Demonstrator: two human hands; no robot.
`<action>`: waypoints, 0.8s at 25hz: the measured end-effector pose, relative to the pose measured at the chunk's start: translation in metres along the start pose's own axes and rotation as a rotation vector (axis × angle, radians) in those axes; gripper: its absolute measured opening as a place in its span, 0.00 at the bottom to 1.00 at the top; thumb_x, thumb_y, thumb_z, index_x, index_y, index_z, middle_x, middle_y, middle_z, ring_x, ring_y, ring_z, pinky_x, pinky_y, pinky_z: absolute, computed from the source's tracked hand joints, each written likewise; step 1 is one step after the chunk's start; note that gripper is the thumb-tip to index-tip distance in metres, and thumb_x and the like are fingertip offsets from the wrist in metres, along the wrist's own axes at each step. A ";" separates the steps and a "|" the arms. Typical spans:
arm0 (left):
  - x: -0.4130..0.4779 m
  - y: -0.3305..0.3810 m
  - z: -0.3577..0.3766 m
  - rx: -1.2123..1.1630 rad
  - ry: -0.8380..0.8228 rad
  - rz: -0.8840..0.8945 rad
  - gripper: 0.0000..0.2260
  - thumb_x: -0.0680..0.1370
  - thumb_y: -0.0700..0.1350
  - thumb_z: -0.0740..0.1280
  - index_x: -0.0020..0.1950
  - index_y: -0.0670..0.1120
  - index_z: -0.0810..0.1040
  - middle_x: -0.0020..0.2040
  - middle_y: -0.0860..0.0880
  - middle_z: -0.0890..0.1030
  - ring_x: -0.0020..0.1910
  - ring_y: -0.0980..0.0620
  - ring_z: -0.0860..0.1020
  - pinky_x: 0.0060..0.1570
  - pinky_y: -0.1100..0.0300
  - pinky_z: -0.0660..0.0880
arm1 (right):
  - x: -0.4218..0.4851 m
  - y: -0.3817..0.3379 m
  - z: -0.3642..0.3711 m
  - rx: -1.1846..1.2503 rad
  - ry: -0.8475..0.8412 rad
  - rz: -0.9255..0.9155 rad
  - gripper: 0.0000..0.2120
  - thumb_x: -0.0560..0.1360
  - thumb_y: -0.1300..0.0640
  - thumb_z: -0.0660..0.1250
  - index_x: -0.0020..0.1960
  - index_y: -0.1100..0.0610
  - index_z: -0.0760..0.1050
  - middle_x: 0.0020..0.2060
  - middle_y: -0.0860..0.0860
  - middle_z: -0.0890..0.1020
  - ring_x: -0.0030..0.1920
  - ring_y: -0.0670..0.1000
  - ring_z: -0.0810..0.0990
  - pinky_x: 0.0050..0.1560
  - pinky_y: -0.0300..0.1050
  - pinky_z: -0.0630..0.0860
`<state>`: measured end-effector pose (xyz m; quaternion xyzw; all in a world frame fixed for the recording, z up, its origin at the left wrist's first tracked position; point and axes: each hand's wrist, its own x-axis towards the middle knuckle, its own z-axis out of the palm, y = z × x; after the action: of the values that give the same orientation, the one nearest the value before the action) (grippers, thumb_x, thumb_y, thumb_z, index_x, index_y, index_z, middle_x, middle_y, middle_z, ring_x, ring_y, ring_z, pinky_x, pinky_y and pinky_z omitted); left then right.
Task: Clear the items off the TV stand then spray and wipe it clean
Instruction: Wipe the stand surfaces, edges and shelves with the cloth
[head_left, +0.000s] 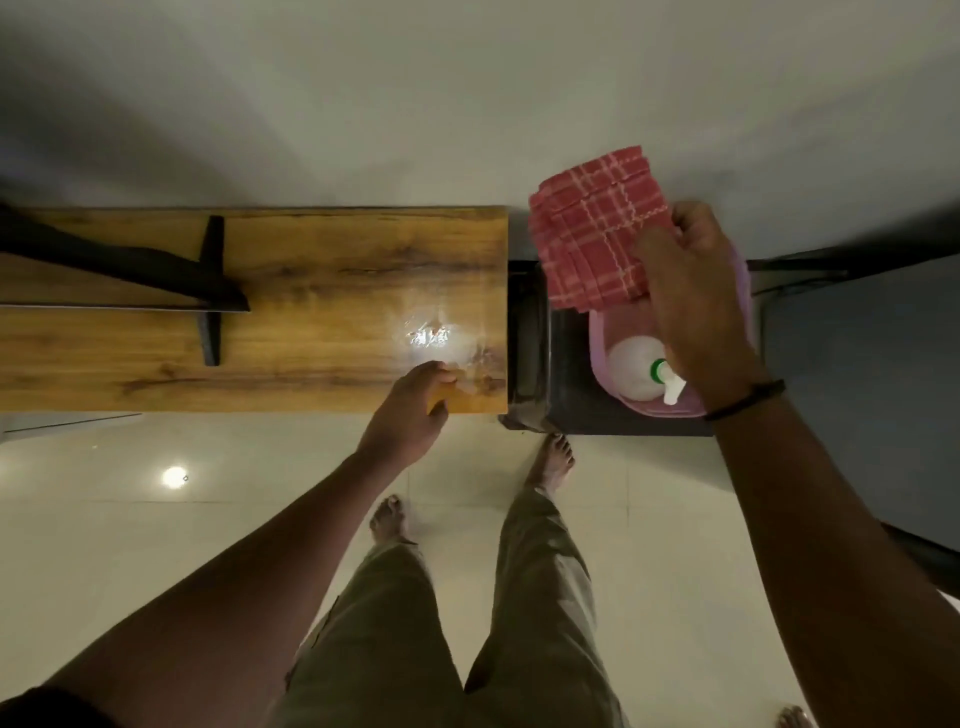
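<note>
1. The TV stand's wooden worktop (322, 249) runs along a pale wall, and a wet, shiny patch (431, 338) gleams near its right end.
2. A black TV foot (210, 291) stands on the left part of the worktop, well apart from the wet patch.
3. The left hand (410, 410) rests at the front edge of the worktop, just below the wet patch, with its fingers bent. I cannot tell whether its grip holds anything.
4. The right hand (696, 312), with a black wristband (748, 400), has its grip closed on a folded red checked cloth (587, 228), which is lifted clear of the worktop and hangs above a pink tub (597, 332).
5. The pink tub sits on a dark low table (561, 374) just beside the right end of the worktop.
6. A white spray bottle (631, 371) with a green collar stands in the tub – the right wrist partly covers its nozzle.
7. The person stands barefoot on a glossy tiled floor (156, 519).
</note>
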<state>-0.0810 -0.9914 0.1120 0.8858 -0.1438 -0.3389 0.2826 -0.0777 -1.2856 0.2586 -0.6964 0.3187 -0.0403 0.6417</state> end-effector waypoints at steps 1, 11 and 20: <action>-0.005 -0.028 -0.010 0.048 0.003 -0.011 0.18 0.81 0.40 0.68 0.72 0.46 0.75 0.74 0.48 0.72 0.73 0.46 0.71 0.71 0.51 0.70 | -0.009 0.011 0.024 0.052 -0.034 0.078 0.10 0.83 0.51 0.63 0.62 0.55 0.73 0.44 0.43 0.87 0.43 0.43 0.87 0.41 0.38 0.82; 0.049 -0.233 -0.043 0.441 0.306 0.002 0.23 0.82 0.56 0.62 0.75 0.48 0.68 0.81 0.45 0.62 0.80 0.37 0.58 0.76 0.34 0.52 | -0.074 0.241 0.201 -0.959 -0.151 -0.036 0.23 0.83 0.55 0.61 0.78 0.53 0.68 0.78 0.53 0.68 0.77 0.58 0.66 0.71 0.64 0.71; 0.096 -0.273 -0.026 0.387 0.611 -0.042 0.26 0.84 0.64 0.52 0.76 0.51 0.65 0.79 0.51 0.63 0.78 0.45 0.60 0.76 0.43 0.53 | -0.035 0.322 0.242 -1.133 0.195 0.002 0.34 0.84 0.41 0.50 0.84 0.56 0.49 0.84 0.56 0.52 0.83 0.61 0.48 0.79 0.71 0.47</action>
<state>0.0235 -0.8054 -0.0856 0.9860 -0.0959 -0.0310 0.1326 -0.1187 -1.0495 -0.0667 -0.9242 0.3491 0.0734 0.1361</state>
